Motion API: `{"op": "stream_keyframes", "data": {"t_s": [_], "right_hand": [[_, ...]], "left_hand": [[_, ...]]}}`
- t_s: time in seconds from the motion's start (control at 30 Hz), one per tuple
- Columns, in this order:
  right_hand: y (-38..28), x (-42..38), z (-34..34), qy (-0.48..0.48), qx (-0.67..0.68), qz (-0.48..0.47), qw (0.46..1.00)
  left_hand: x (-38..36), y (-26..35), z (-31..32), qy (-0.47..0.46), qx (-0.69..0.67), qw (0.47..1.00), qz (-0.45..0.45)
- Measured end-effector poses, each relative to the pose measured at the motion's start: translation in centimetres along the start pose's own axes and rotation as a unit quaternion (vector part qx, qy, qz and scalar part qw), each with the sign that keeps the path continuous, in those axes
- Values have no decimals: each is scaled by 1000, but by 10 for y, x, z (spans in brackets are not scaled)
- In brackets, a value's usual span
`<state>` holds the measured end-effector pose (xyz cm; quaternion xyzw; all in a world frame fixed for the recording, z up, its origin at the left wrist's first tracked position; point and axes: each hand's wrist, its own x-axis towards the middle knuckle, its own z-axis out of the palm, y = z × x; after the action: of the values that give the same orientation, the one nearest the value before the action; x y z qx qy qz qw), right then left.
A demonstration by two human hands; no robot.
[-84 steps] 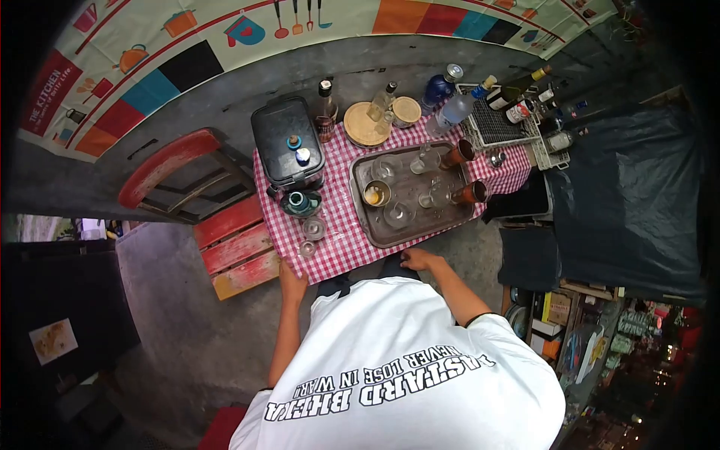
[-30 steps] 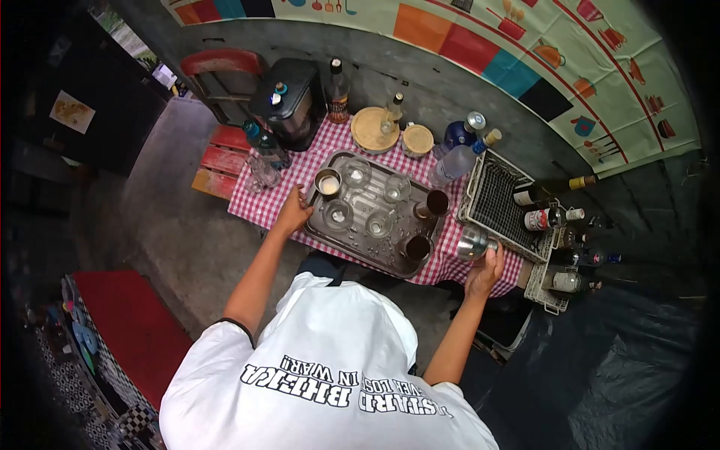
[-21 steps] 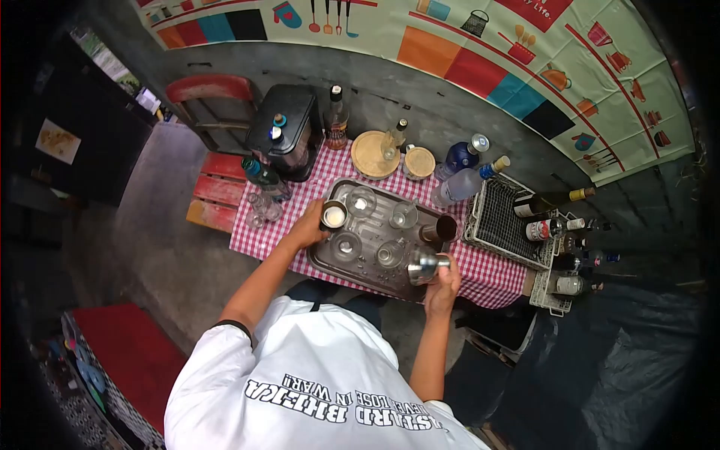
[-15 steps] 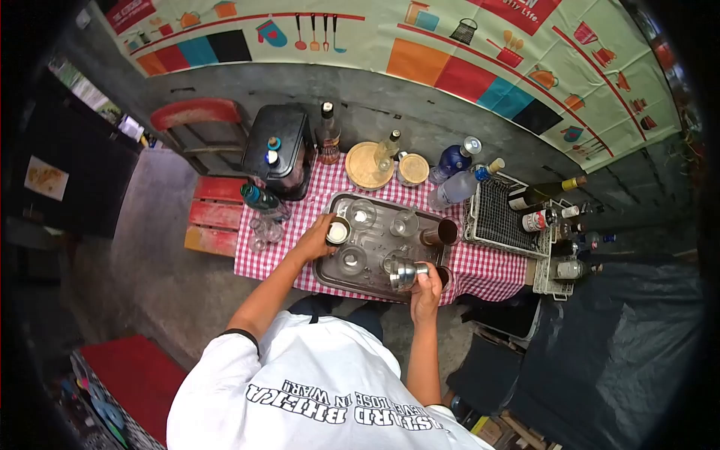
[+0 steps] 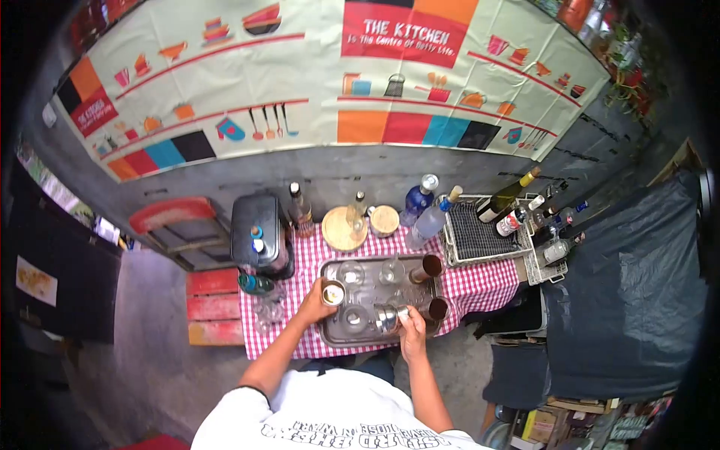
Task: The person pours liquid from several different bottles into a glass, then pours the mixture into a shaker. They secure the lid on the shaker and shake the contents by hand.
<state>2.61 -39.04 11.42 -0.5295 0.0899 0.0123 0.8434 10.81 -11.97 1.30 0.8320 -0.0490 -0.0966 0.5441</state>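
Note:
My left hand (image 5: 315,304) is wrapped around a metal shaker cup (image 5: 333,293) at the left side of the tray. The cup's round mouth faces up, with something pale inside that I cannot make out. My right hand (image 5: 412,334) grips a shiny metal shaker top (image 5: 387,319), tilted on its side above the tray's front part. Beneath both hands lies the dark metal tray (image 5: 367,340). On it stand clear glasses, among them a round one (image 5: 350,274) and another (image 5: 391,271). Two brown cups (image 5: 429,268) are at its right side.
Behind the tray are a wooden board (image 5: 344,238), a wooden-lidded jar (image 5: 384,220), a blue bottle (image 5: 420,199) and a frosted bottle (image 5: 426,226). A wire basket (image 5: 480,227) with bottles stands at right. A black container (image 5: 257,229) and a red chair (image 5: 214,304) are at left.
The camera view has tilted up, showing more of the wall poster. Both hands still hold the same metal pieces, with little visible movement over the tray.

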Motion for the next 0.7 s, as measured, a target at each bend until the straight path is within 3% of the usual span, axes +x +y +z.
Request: {"op": "stream_keyframes", "data": {"t_s": [0.13, 0.2, 0.37, 0.43, 0.6, 0.7], "right_hand": [[-17, 7, 20, -26, 11, 1, 1000], [-27, 10, 31, -28, -10, -15, 999], [-47, 18, 49, -83, -34, -5, 996], [-53, 25, 51, -116, -49, -11, 992], [-72, 23, 56, -147, -39, -44, 987], [-84, 18, 49, -176, -39, -33, 983]], "left_hand": [[-13, 24, -13, 35, -32, 998, 41], [-24, 54, -22, 53, 28, 996, 61], [-57, 116, -24, 45, -84, 994, 46], [-65, 123, -18, 53, -48, 994, 78], [-87, 172, 4, 40, -202, 976, 69], [-87, 168, 20, 50, -166, 980, 97]]}}
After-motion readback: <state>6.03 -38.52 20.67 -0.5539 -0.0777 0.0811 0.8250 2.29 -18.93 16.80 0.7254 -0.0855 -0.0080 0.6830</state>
